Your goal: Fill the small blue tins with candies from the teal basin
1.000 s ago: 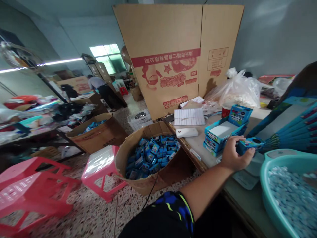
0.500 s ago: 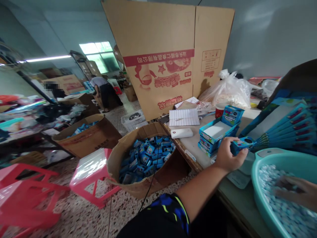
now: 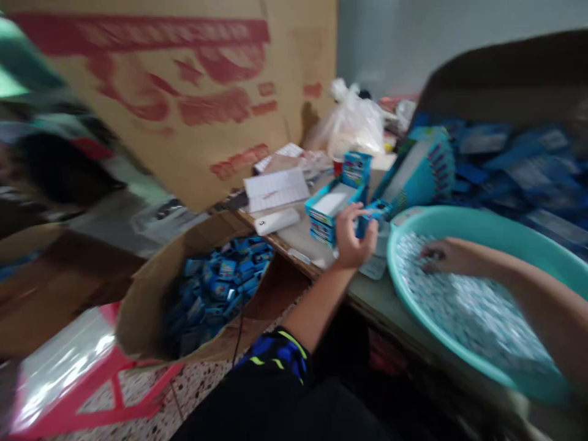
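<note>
My left hand [image 3: 353,237] grips a small blue box [image 3: 373,213] just above the table, beside an open teal display box [image 3: 328,205] on a short stack of similar boxes. My right hand [image 3: 443,256] reaches into a wide teal plastic basin [image 3: 413,217] and rests among pale wrapped sweets [image 3: 473,306]. Motion blur hides its fingertips, so I cannot see whether they pinch anything.
A torn cardboard box [image 3: 142,312] of blue packets stands on the floor left of the table. The table holds a white oblong device [image 3: 276,221], notepaper [image 3: 275,188] and a plastic bag [image 3: 353,122]. Blue printed flat cartons [image 3: 519,165] lie beyond the basin.
My view has swung right and tilted, bringing the basin to the middle right. My right hand has come in over the basin and reached the sweets. My left hand keeps the small box.
</note>
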